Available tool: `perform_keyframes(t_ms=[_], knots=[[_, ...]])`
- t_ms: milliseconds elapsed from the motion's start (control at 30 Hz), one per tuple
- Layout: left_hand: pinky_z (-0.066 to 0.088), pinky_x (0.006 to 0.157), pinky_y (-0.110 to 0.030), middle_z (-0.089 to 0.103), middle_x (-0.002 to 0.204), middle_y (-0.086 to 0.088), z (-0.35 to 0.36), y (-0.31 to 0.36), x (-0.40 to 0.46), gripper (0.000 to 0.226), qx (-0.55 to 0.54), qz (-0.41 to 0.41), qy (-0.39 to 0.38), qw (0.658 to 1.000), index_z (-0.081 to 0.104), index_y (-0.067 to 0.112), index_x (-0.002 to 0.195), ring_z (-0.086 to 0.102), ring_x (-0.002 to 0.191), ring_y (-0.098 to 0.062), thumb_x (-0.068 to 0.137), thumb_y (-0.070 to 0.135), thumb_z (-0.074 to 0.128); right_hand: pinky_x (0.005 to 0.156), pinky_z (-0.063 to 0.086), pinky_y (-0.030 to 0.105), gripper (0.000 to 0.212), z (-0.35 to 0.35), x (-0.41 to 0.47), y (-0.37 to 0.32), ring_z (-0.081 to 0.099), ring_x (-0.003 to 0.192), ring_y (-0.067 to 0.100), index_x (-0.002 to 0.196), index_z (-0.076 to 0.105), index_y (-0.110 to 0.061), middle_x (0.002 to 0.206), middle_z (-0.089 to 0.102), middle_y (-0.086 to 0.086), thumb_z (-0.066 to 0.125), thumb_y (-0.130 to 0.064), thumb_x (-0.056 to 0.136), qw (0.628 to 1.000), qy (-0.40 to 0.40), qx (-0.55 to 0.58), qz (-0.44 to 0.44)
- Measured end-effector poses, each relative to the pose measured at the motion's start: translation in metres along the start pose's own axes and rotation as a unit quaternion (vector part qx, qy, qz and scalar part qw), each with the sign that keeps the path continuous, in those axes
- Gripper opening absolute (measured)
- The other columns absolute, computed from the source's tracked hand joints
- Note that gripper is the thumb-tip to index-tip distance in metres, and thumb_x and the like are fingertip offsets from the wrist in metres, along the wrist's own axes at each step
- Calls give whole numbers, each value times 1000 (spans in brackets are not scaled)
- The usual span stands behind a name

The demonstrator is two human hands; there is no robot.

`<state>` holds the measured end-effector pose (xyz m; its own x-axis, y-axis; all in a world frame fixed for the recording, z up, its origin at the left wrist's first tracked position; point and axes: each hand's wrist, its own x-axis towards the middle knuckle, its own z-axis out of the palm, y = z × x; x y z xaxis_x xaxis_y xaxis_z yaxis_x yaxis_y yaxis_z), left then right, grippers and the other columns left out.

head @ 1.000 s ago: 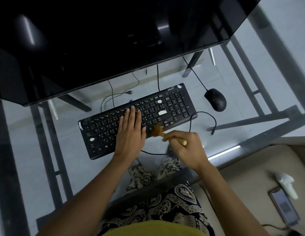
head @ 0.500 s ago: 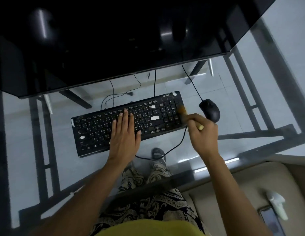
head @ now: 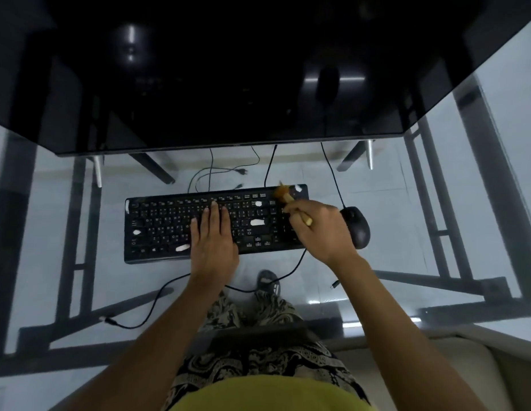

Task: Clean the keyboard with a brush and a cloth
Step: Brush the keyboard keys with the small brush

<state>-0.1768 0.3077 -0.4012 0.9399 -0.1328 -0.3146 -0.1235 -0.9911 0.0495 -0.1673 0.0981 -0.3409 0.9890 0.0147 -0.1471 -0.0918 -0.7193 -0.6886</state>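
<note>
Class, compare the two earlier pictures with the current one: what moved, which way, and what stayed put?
The right hand, gripping the brush throughout, carried it from the keyboard's near edge, beside the left hand, around the right end to the far right corner, where the bristles now rest. The left hand stayed flat on the middle keys. The mouse kept its place beside the keyboard.

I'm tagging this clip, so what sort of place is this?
Likely a home computer desk: a glass-topped table carrying a large dark monitor, a black keyboard and a wired mouse.
</note>
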Motion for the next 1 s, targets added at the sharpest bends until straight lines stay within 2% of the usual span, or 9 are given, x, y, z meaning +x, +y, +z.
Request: perform_keyframes(t_ms=[133, 300, 400, 467, 567, 667, 800, 933, 1000], knots=[[3, 118, -51, 7, 159, -18, 0, 3, -1, 73, 4, -9, 0, 1000, 11, 3, 151, 8, 147, -32, 90, 23, 46, 55, 48, 33, 29, -2, 12, 2, 59, 63, 27, 61, 61, -24, 60, 62, 4, 45, -40, 78, 994, -73, -71, 37], [16, 116, -55, 27, 153, -23, 6, 2, -3, 74, 2, -14, 7, 1000, 29, -1, 146, 26, 141, -38, 81, 17, 60, 68, 54, 34, 26, -2, 17, -4, 65, 75, 25, 87, 71, -27, 87, 74, 0, 47, -35, 85, 998, -49, -31, -16], [20, 114, -56, 31, 151, -24, 7, 2, -2, 76, -4, -12, 12, 1000, 32, -2, 144, 29, 139, -39, 78, 16, 64, 58, 51, 36, 28, -11, 13, 6, 59, 62, 24, 65, 67, -19, 63, 66, 5, 49, -35, 80, 991, -121, -48, 34], [21, 114, -56, 31, 150, -25, 8, 2, -1, 77, -6, -12, 17, 1000, 33, -2, 144, 30, 139, -40, 77, 15, 65, 58, 51, 35, 27, -21, 3, 13, 60, 60, 19, 63, 69, -18, 60, 66, 2, 51, -30, 80, 992, -108, 5, 62], [20, 116, -54, 27, 152, -24, 8, 3, -1, 74, -16, -10, 19, 1000, 30, -2, 145, 27, 141, -39, 80, 17, 61, 58, 48, 20, 22, -30, -10, 26, 63, 65, 10, 76, 73, -24, 67, 69, -10, 54, -18, 85, 992, -63, 83, 73], [24, 114, -55, 32, 150, -25, 9, 3, -2, 69, -26, -5, 37, 999, 34, -3, 143, 31, 139, -40, 81, 15, 59, 58, 51, 32, 22, -29, -16, 39, 63, 65, 19, 85, 73, -22, 69, 68, 0, 52, -16, 87, 995, -9, 62, 74], [31, 110, -56, 41, 145, -24, 13, 0, -9, 59, -24, 17, 58, 998, 42, -4, 138, 40, 133, -39, 84, 17, 53, 66, 56, 39, 25, -26, -25, 39, 64, 63, 13, 76, 73, -26, 62, 67, -10, 49, -21, 82, 988, -68, 104, 91], [31, 112, -52, 44, 144, -19, 19, -1, -28, 57, -7, 51, 55, 997, 45, 0, 137, 44, 131, -33, 90, 28, 28, 63, 55, 37, 26, -27, -26, 38, 64, 67, 19, 81, 73, -24, 74, 68, -3, 47, -25, 81, 994, 59, 56, 74], [30, 113, -51, 44, 144, -18, 27, -2, -39, 55, -4, 73, 53, 996, 46, 1, 136, 45, 130, -31, 92, 28, 29, 61, 55, 35, 23, -23, -24, 32, 65, 65, 17, 76, 72, -27, 73, 70, -10, 52, -21, 82, 994, -7, 90, 64]])
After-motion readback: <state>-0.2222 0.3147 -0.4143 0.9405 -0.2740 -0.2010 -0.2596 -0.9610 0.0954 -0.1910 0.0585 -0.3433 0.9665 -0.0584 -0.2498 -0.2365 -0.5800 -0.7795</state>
